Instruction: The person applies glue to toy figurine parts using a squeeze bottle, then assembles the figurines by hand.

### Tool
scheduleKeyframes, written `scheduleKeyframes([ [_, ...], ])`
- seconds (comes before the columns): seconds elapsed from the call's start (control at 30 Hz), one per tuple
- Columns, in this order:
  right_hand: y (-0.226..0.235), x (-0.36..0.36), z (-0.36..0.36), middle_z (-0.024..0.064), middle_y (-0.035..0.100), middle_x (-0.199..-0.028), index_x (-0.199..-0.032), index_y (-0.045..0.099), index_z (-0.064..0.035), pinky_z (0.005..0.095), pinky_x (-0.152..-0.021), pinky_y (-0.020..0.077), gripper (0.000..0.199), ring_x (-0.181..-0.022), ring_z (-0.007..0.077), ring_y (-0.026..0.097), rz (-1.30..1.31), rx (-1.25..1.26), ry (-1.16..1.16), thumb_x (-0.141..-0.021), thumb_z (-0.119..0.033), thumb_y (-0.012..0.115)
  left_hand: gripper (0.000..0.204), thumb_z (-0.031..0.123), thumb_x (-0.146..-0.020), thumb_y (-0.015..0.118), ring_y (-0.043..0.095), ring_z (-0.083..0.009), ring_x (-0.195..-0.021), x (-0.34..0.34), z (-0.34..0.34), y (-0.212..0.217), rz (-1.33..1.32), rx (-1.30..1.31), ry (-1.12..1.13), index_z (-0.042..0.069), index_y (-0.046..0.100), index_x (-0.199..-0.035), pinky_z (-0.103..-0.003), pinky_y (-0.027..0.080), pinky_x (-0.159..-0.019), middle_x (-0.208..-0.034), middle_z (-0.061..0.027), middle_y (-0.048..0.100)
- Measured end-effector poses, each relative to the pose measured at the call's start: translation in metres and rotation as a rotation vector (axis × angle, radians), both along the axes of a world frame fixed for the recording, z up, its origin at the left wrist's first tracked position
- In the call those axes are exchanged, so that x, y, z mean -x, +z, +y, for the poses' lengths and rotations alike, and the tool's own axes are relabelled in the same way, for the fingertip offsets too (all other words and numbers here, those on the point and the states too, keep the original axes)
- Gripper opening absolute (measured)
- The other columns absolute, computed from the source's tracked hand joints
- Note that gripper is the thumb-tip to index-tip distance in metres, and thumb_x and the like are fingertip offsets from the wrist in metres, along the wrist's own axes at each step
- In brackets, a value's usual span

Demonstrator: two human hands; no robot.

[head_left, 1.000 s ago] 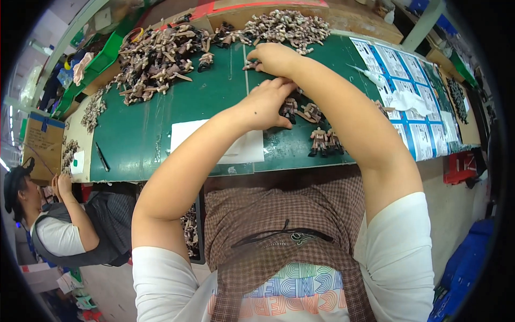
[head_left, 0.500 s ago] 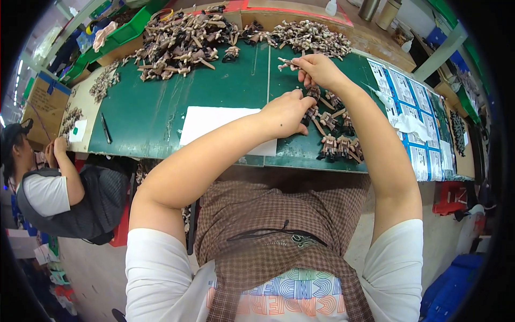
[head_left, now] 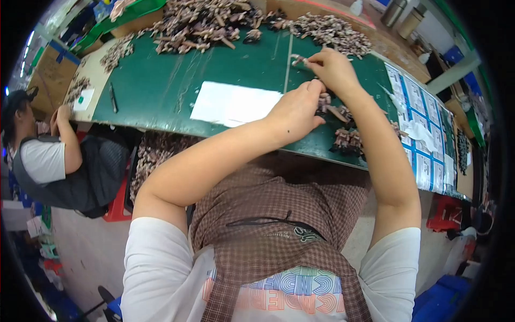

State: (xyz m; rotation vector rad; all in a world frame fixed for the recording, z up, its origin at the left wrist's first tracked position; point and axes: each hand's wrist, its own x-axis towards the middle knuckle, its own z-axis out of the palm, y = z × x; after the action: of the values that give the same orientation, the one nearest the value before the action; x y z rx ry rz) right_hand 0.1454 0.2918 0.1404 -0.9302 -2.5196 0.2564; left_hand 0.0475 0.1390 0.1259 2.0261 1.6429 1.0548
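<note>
My right hand (head_left: 333, 70) pinches a small pinkish-brown figure piece (head_left: 298, 60) between thumb and fingertips, just above the green table (head_left: 161, 80). Close below it, my left hand (head_left: 299, 111) is curled at the edge of a group of small brown and black toy figures (head_left: 347, 138). Its fingers and thumb close around one toy figure (head_left: 324, 102), which is blurred and partly hidden. My right forearm covers part of the group.
Left of my hands lies a white sheet (head_left: 236, 102). Heaps of figures (head_left: 206, 24) and pale small parts (head_left: 335, 32) line the far side. A dark pen-like tool (head_left: 113, 97) lies leftward; printed sheets (head_left: 424, 123) cover the right. A co-worker (head_left: 43, 145) sits at left.
The view has shifted, so the table appears farther right and higher. My right hand still pinches the figure piece, now closer to my left hand, which stays at the figures.
</note>
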Motion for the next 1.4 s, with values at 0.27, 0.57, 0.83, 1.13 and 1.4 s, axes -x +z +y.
scheduleKeyframes([
  [0.27, 0.007, 0.027, -0.082, 0.0099, 0.062, -0.082, -0.093, 0.072, -0.001, 0.0316, -0.067, 0.0486, 0.017, -0.073, 0.0219, 0.062, 0.149, 0.354, 0.313, -0.082, -0.014, 0.069, 0.067, -0.009, -0.078, 0.071, 0.056, -0.0153, -0.113, -0.006, -0.111, -0.013, -1.284, 0.593, -0.326, 0.001, 0.039, -0.136, -0.03, 0.049, -0.094, -0.122, -0.0076, 0.054],
  [0.57, -0.004, 0.037, -0.103, 0.0074, 0.062, -0.084, -0.086, 0.071, -0.0039, 0.0394, -0.069, 0.0509, 0.015, -0.079, 0.0277, 0.064, -0.015, 0.175, 0.301, -0.084, -0.016, 0.063, 0.069, -0.013, -0.077, 0.067, 0.051, -0.021, -0.124, 0.039, -0.165, -0.007, -1.426, 0.702, -0.219, 0.0, 0.039, -0.138, -0.035, 0.041, -0.105, -0.138, -0.0125, 0.046],
  [0.83, -0.003, 0.037, -0.112, 0.0095, 0.058, -0.082, -0.081, 0.066, -0.0021, 0.04, -0.07, 0.0493, 0.011, -0.081, 0.03, 0.061, -0.053, 0.063, 0.364, -0.082, -0.013, 0.064, 0.064, -0.012, -0.078, 0.068, 0.049, -0.0205, -0.125, 0.041, -0.176, -0.028, -1.523, 0.391, -0.254, 0.002, 0.04, -0.134, -0.036, 0.043, -0.104, -0.139, -0.0106, 0.045],
  [1.13, 0.0, 0.026, -0.113, 0.0101, 0.058, -0.082, -0.082, 0.065, -0.0017, 0.0407, -0.07, 0.0485, 0.01, -0.081, 0.0303, 0.06, -0.029, 0.134, 0.316, -0.081, -0.011, 0.064, 0.063, -0.002, -0.084, 0.065, 0.049, -0.0292, -0.128, 0.042, -0.171, -0.006, -1.647, 0.393, -0.191, 0.002, 0.039, -0.141, -0.043, 0.044, -0.103, -0.142, -0.0164, 0.044],
  [1.4, -0.009, 0.029, -0.111, 0.0107, 0.062, -0.083, -0.09, 0.069, -0.0009, 0.0325, -0.066, 0.0506, 0.013, -0.074, 0.0235, 0.065, 0.222, 0.39, 0.225, -0.085, -0.013, 0.067, 0.065, -0.006, -0.087, 0.059, 0.046, -0.0272, -0.131, 0.041, -0.175, 0.014, -1.589, 0.432, 0.016, 0.001, 0.032, -0.146, -0.038, 0.04, -0.106, -0.143, -0.0159, 0.043],
])
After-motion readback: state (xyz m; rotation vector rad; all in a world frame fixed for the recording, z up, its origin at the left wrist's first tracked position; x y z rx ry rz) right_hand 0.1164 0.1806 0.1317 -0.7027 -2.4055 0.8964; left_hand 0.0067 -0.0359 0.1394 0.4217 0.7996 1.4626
